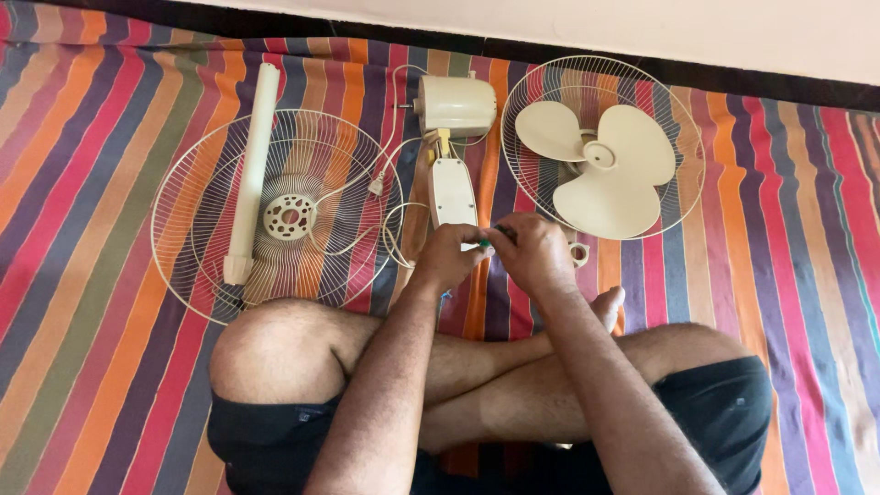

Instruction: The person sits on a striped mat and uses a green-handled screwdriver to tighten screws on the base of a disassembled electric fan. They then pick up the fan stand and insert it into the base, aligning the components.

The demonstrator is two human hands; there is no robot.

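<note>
The person sits cross-legged on the striped mat (92, 229), both forearms reaching forward over the knees so the hands meet at the near end of the fan's neck piece (452, 191). The left hand (446, 257) and right hand (532, 252) are curled, fingertips pinched together on something small and dark I can't make out. The motor housing (456, 104) lies just beyond. One wire guard (275, 215) lies left with a pole (252, 170) across it; another guard (600, 147) right holds the blade (605, 165).
</note>
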